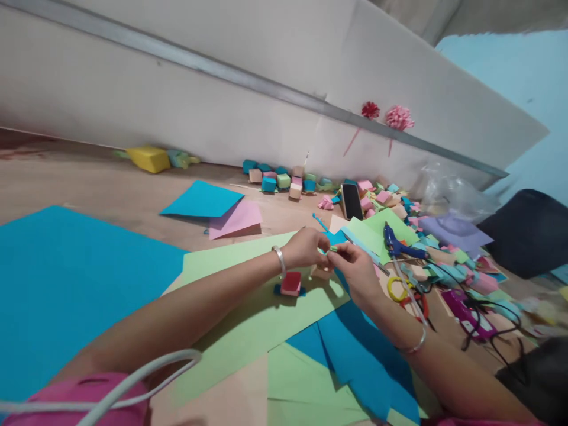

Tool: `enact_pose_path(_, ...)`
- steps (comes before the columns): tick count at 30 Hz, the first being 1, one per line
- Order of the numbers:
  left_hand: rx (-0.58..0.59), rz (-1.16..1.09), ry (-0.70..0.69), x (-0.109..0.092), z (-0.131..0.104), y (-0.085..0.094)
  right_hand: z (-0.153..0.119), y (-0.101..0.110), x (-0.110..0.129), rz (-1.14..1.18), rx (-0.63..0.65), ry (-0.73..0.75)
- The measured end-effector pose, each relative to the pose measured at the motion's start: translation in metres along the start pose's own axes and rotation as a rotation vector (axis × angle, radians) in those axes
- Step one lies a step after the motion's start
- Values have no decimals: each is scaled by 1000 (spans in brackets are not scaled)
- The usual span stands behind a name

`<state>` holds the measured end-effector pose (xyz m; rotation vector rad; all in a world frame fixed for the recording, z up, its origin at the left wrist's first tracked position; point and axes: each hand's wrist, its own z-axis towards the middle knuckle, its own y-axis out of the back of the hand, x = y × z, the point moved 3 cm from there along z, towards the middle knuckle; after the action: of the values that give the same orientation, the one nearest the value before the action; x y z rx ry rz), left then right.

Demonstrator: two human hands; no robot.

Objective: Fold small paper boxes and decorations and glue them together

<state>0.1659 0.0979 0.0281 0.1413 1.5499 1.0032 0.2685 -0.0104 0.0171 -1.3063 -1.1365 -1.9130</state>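
Both hands meet over a pale green sheet (248,302) near the middle of the view. My left hand (307,247) and my right hand (352,266) are closed, their fingertips pinching a small green paper piece (333,249) between them. A peach paper piece (322,272) shows just below the fingers of my left hand. Close by on the sheet, below my left wrist, rests a small pink and red paper block (291,284) with blue pieces sticking out at its sides.
Blue sheets (89,284) lie left and below the hands. Right are a blue glue gun (402,244), yellow-handled scissors (398,289), a purple device (468,313) and cables. Small paper blocks (268,184) and a phone (352,202) stand behind. A white cable (146,367) crosses the lower left.
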Motion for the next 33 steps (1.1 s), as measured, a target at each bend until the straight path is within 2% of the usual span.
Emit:
enact_pose_path(2, 38, 23, -17, -5, -1, 16, 1, 5, 2, 16, 2, 15)
enact_pose_path(4, 128, 145, -76, -12, -7, 36, 2, 10, 5, 11, 39, 29)
enact_pose_path(6, 104, 264, -77, -16, -20, 56, 2, 13, 11, -1, 122, 37)
enact_pose_path(8, 109, 355, -68, -15, -40, 64, 0, 12, 16, -22, 212, 43)
enact_pose_path(10, 180, 365, -44, -8, -65, 58, -3, 8, 20, -58, 275, 38)
enact_pose_path(12, 203, 347, 18, 2, -87, 43, -6, 3, 21, -106, 313, 38)
enact_pose_path(15, 90, 325, 89, 16, -105, 23, -11, -3, 21, -208, 339, 84)
enact_pose_path(19, -19, 244, 19, 19, -104, 13, -21, -5, 28, -267, 357, 218)
enact_pose_path(24, -108, 206, 33, 10, -101, 13, -38, -6, 49, -389, 340, 524)
enact_pose_path(30, -203, 138, 42, 0, -104, 6, -46, -15, 49, -414, 259, 571)
enact_pose_path(33, -216, 37, 72, 0, -103, 2, -46, -19, 47, -537, 181, 638)
